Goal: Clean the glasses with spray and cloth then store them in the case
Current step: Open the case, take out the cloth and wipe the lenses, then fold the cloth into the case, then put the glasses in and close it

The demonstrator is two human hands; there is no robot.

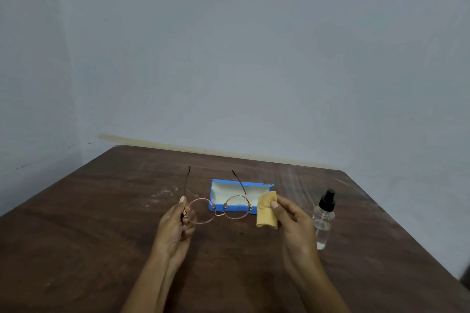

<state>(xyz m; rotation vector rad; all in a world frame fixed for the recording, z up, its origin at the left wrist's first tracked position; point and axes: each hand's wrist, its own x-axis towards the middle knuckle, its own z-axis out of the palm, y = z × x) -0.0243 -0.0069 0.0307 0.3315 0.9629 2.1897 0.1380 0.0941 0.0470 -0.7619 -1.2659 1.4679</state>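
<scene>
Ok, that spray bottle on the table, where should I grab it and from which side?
Grip the spray bottle round its clear body, below the black cap, probably from its left, where your right hand is. It stands upright, nothing against it, and the body is rounded. That hand pinches the cloth, so put that down first.

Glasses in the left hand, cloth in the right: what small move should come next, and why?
Probably bring the yellow cloth, pinched in the right hand, over to the nearest lens of the glasses and start wiping. The left hand holds the frame by its other end, and the spray bottle stands apart, unheld. Whether the lenses are wet cannot be told.
</scene>
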